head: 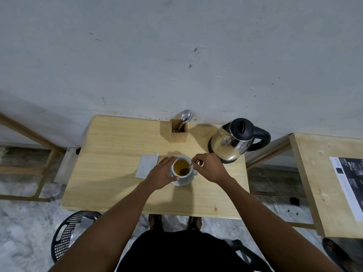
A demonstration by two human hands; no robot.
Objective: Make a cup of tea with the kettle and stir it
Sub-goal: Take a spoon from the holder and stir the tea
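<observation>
Tabletop of pale, straight-grained wood stands pushed against a scuffed grey-white wall, and carries every item of the task. White cup sits on a white saucer near the table centre, filled with yellow-amber tea; a dark tea bag lies in the liquid at the near right side of the cup. Left hand rests against the left wall of the cup, fingers curved partly round it in a loose steadying grip. Right hand is just right of the cup, thumb and forefinger pinched narrow on a thin stick or string that slants down into the tea; which of the two it is cannot be told. Torn white sachet wrapper lies flat just left of the cup. Steel kettle with black lid and handle stands at the far right corner. Wooden cutlery holder, holding a spoon and a fork, stands at the far edge against the wall. Second wooden table stands to the right, well apart, with a printed sheet on it. Floor is grey marbled stone. Black perforated basket sits on the floor at the near left.
</observation>
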